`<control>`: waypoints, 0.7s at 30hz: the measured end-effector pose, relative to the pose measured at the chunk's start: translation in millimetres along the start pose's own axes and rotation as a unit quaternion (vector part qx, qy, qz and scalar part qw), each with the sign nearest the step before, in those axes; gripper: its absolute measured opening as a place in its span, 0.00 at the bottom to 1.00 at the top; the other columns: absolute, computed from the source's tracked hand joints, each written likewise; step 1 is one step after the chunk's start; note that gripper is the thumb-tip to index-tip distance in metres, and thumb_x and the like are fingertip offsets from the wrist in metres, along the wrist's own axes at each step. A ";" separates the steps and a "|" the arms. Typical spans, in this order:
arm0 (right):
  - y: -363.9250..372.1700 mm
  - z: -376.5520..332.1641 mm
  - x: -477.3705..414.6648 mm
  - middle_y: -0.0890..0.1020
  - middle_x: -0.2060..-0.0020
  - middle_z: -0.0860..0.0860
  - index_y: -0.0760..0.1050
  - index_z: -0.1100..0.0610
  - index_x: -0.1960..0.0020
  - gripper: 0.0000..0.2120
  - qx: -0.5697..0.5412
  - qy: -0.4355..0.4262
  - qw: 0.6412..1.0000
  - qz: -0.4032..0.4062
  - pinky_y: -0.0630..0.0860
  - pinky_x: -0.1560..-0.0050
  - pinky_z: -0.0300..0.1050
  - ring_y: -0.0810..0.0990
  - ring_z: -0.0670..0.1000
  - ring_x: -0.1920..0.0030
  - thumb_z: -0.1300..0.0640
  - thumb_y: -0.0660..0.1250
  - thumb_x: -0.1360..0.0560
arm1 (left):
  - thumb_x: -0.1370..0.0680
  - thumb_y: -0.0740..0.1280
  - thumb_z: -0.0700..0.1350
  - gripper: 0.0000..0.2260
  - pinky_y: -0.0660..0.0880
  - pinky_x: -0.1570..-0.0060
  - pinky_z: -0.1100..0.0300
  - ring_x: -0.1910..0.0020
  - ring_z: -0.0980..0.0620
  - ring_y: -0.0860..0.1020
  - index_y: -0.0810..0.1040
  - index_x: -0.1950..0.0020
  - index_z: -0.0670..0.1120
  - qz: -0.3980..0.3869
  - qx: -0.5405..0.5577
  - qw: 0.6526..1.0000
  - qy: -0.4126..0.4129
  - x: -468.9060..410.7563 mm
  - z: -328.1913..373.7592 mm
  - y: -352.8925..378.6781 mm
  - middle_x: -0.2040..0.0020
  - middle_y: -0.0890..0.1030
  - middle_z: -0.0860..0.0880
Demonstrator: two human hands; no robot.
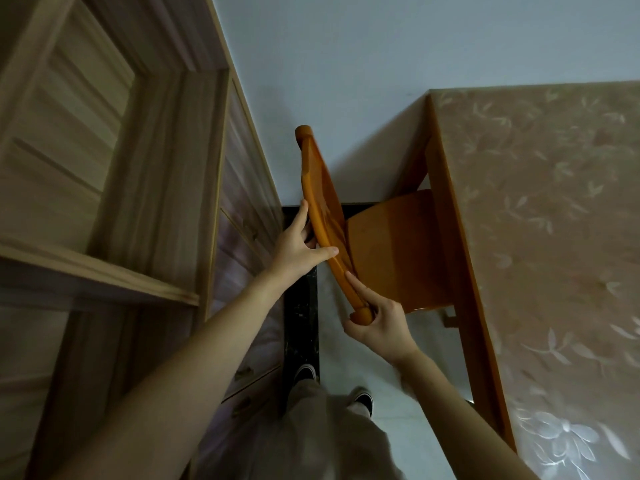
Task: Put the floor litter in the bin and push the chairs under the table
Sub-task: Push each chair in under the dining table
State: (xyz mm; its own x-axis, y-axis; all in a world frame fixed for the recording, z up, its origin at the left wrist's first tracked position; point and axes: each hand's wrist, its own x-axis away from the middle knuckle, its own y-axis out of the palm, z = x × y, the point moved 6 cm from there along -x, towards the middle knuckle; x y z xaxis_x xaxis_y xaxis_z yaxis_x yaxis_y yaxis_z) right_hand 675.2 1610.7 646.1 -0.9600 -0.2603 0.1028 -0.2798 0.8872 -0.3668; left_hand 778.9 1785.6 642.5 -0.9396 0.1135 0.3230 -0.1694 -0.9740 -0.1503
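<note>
Orange wooden chair [391, 251] sits partly under your table [540, 209]; your left hand [294, 249] wraps its top rail, apparently closed, your right hand [379, 323] clasps the rail's end.

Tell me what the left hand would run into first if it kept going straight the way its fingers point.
The left hand is already on the chair back, so that comes first. Past it, the fingers point toward the chair seat and the table edge, though depth is hard to judge from above.
</note>
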 end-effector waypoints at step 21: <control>-45.4 11.9 -36.1 0.76 0.65 0.40 0.68 0.49 0.26 0.37 0.001 0.051 0.999 0.010 0.69 0.64 0.30 0.75 0.40 0.69 0.63 0.75 0.33 | 0.30 0.76 0.37 0.49 0.74 0.51 0.72 0.51 0.78 0.71 0.45 0.22 0.53 -0.026 0.003 1.000 0.009 -55.3 24.8 28.6 0.25 0.64 0.48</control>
State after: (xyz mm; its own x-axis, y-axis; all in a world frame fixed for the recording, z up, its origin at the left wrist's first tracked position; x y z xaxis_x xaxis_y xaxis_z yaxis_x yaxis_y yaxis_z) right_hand 722.6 1575.2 648.1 -0.9607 -0.2031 0.1894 -0.2616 0.8906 -0.3719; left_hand 833.4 1746.6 643.5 -0.9344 0.1682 0.3139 -0.2170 -0.9678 -0.1275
